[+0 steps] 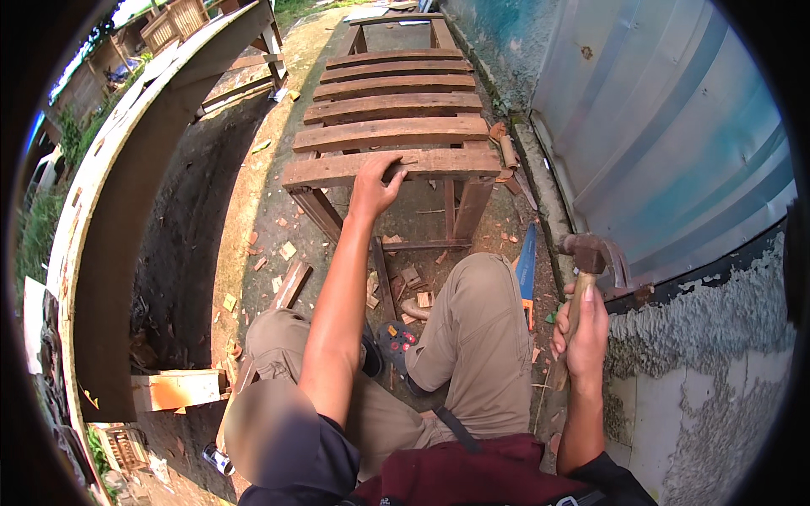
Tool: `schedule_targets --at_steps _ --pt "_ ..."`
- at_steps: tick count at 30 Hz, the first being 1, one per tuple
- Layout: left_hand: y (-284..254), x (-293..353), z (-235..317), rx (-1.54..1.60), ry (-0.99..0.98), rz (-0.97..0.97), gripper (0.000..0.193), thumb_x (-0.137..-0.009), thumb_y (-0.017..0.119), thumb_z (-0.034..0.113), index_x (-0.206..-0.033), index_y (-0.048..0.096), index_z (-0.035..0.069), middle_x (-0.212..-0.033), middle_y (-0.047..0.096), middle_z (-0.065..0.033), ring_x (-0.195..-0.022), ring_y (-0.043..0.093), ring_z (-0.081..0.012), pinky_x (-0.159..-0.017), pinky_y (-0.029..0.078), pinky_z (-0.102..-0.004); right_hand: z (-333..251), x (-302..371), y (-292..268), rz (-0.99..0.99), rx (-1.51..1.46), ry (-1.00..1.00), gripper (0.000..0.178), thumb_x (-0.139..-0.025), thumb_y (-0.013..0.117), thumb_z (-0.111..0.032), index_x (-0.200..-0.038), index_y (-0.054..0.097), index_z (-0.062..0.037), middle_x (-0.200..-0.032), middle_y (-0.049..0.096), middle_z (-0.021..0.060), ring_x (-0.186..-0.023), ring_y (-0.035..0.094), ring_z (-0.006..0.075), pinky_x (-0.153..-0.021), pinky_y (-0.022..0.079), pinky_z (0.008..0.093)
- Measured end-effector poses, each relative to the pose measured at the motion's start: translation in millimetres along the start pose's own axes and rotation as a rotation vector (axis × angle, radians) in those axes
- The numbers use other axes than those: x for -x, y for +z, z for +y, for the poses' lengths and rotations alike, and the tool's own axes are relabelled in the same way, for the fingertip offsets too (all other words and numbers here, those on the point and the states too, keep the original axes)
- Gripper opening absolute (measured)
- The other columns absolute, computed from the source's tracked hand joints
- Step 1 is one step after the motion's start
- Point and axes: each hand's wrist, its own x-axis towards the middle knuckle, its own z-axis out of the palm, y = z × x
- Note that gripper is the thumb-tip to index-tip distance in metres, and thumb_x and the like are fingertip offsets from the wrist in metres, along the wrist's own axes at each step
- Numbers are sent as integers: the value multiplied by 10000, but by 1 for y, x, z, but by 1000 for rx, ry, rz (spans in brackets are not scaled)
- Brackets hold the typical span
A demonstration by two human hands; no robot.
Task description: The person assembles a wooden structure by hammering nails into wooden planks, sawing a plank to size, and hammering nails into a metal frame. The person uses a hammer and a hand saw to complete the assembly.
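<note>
My right hand [582,337] is closed round the wooden handle of a claw hammer [588,261], held upright at the right with its rusty metal head on top. My left hand [377,187] is on the nearest slat [456,163] of a brown wooden slatted frame [396,108]. Its thumb and forefinger are curled toward each other at a thin, dark nail [410,162] on the slat; the contact is too small to see clearly. The frame stands on legs in front of me, its slats running crosswise, with an open gap at the far end.
A handsaw [525,270] with a blue blade and orange handle leans beside my right knee. Wood offcuts [291,282] and chips litter the ground. A corrugated metal sheet [666,143] and rough wall stand close at right. A long wooden table [126,160] runs along the left.
</note>
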Motion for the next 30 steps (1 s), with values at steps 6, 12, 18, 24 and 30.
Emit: schedule_targets --at_steps 6,12,18,24,30 --pt "9 14 -9 -95 115 26 326 -870 749 103 -1188 714 40 -1206 698 -153 -1147 648 -354 -996 514 -426 11 48 34 -190 -212 110 465 -1103 378 -474 -1190 478 -29 -671 466 33 -418 423 90 -379 377 262" --pt "-1 4 -14 -60 116 -51 309 -885 757 101 -1186 726 39 -1254 673 -146 -1187 624 -347 -1016 504 -413 39 47 72 -318 -199 202 358 -1094 488 -367 -1190 474 -22 -670 449 1 -437 420 71 -393 368 248" --pt "-2 11 -22 -40 76 -29 350 -871 780 129 -1207 723 46 -1232 686 -146 -1182 630 -342 -1012 508 -416 42 -11 119 -314 -146 -8 378 -1089 489 -407 -1139 489 -32 -669 464 -5 -450 432 71 -400 387 257" --pt "12 8 -18 -77 108 -9 335 -877 771 122 -1200 727 47 -1228 699 -135 -1170 638 -333 -1006 516 -416 48 -130 168 -298 121 -165 433 -1071 503 -448 -986 551 -26 -605 558 41 -446 566 145 -421 443 319" --pt "8 13 -24 -60 115 24 346 -866 775 115 -1202 729 47 -1249 708 -122 -1170 643 -318 -1006 525 -418 35 -193 214 -297 435 -268 493 -1049 500 -457 -1073 610 24 -726 669 213 -557 690 319 -535 527 441"
